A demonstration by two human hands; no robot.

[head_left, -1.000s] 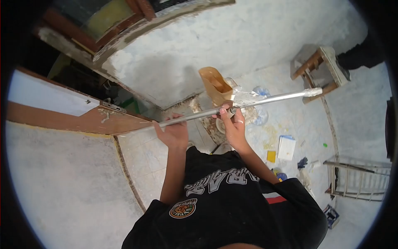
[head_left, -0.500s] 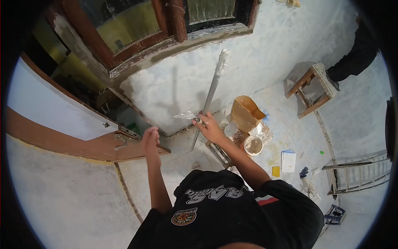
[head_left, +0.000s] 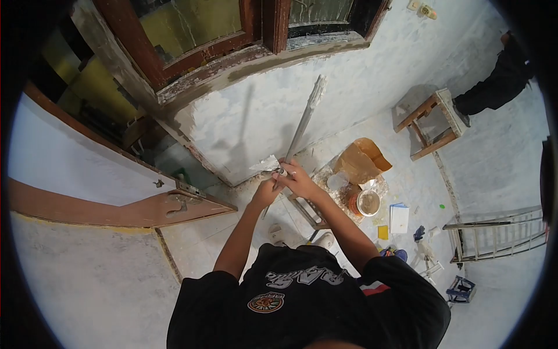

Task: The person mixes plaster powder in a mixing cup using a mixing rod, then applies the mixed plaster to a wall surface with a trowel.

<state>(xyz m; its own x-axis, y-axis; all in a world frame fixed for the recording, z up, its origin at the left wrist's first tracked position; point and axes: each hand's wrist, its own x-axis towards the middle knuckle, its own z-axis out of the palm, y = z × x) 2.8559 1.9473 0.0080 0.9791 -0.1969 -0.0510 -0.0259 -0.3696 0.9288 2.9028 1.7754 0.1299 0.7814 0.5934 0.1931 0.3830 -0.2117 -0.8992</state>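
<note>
Both hands, left hand point(head_left: 266, 193) and right hand point(head_left: 296, 180), closed around a metal bar point(head_left: 301, 129) and putty knife point(head_left: 268, 164) — the wall point(head_left: 224, 122) looked mostly whitened, brownish window edging point(head_left: 250, 69) apparently uncoated.

A person's foot point(head_left: 463, 118) touches a wooden stool point(head_left: 446, 109), with a ladder point(head_left: 494, 224) at right and door point(head_left: 139, 203) left

The left hand point(head_left: 267, 192) and right hand point(head_left: 295, 179) meet at a long metal bar point(head_left: 304, 123) and a scraper point(head_left: 267, 164); a bucket point(head_left: 368, 202) stands near a brown bag point(head_left: 365, 161).
</note>
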